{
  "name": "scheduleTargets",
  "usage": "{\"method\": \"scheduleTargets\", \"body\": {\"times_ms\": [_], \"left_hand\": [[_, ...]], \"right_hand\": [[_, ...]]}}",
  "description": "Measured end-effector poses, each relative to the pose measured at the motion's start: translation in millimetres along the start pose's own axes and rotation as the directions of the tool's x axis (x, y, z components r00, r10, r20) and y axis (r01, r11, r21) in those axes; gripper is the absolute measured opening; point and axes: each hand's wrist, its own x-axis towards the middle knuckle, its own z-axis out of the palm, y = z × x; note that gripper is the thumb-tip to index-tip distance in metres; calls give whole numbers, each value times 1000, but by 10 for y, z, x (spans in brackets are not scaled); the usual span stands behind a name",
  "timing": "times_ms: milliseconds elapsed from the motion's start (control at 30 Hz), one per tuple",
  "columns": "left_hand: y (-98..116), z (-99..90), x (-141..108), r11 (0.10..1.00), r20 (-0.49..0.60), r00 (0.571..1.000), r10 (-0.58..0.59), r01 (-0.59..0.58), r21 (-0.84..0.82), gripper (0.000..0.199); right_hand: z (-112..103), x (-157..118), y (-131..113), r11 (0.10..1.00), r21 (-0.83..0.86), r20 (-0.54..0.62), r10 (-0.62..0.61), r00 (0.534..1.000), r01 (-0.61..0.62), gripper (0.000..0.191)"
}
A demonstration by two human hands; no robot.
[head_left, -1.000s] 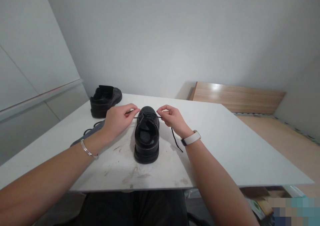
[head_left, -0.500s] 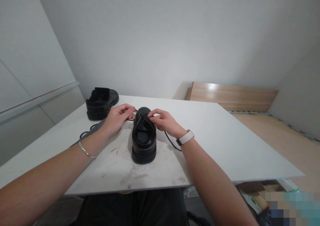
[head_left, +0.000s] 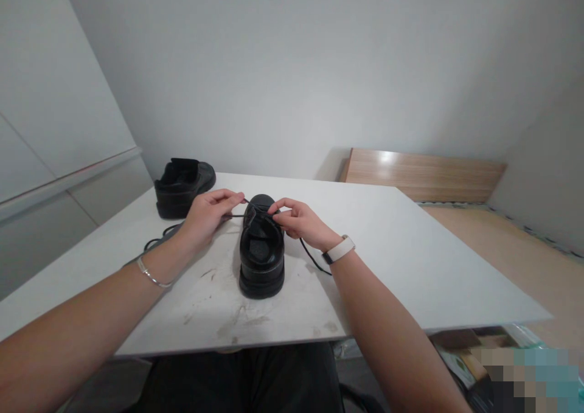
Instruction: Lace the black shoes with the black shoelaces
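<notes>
tugging unevenly could drag askew the nearer black shoe (head_left: pixel 261 269) standing upright on the desk (head_left: pixel 392 255), since the left hand (head_left: pixel 205 215) and right hand (head_left: pixel 303 223) both have their fingers pinched on its lace (head_left: pixel 238 216).

Likely a home bedroom, with wood-grain headboard (head_left: pixel 426 176) and beige bed (head_left: pixel 486 230).
</notes>
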Motion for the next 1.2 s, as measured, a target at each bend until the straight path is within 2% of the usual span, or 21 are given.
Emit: {"method": "scheduleTargets", "body": {"times_ms": [67, 167, 233, 300, 367, 500, 700, 833, 900, 1000, 1067, 1133, 1200], "left_hand": [[-6, 5, 12, 999, -35, 999, 21, -22, -37, 28], [-23, 16, 21, 987, 26, 999, -22, 26, -162, 25], [-25, 22, 14, 981, 62, 998, -26, 37, -189, 24], [-15, 27, -2, 993, 57, 998, 11, -4, -119, 23], [8, 30, -23, 997, 39, 996, 75, -77, 30, 22], [57, 37, -58, 927, 67, 972, 227, -236, 291, 22], [53, 20, -84, 805, 91, 936, 340, -340, 485, 29], [14, -24, -81, 698, 160, 896, 414, -425, 576, 33], [4, -50, -66, 674, 185, 886, 425, -447, 589, 33], [26, -68, -49, 771, 177, 917, 357, -396, 499, 30], [69, -61, -59, 851, 226, 928, 296, -363, 380, 27], [123, -45, -86, 888, 336, 903, 268, -367, 276, 28], [165, -30, -114, 898, 428, 862, 272, -388, 209, 37]], "right_hand": [[-3, 3, 4, 1000, 1, -2, -1, 1000, 1, 27], [-6, 6, 10, 1000, -2, -11, 1, 1000, -1, 27], [-6, 6, 11, 1000, -3, -10, -1, 1000, 1, 27], [-5, 5, 10, 1000, -1, -2, 1, 1000, -1, 25], [-3, 4, 10, 1000, -3, 4, 8, 1000, -8, 24], [-1, 2, 12, 1000, -11, 9, 23, 1000, -23, 23], [16, -1, 4, 1000, -9, 9, 27, 1000, -26, 25], [18, -3, 0, 1000, 2, 13, 21, 1000, -21, 25], [17, -5, -1, 1000, 17, 18, 8, 1000, -8, 24], [20, -13, -10, 1000, 26, 25, -3, 1000, 2, 24], [19, -19, -16, 999, 33, 35, 1, 999, -2, 24], [5, -17, -12, 1000, 27, 46, 2, 999, -3, 26], [-23, 0, 10, 1000, -11, 7, -26, 1000, 26, 28]]}}
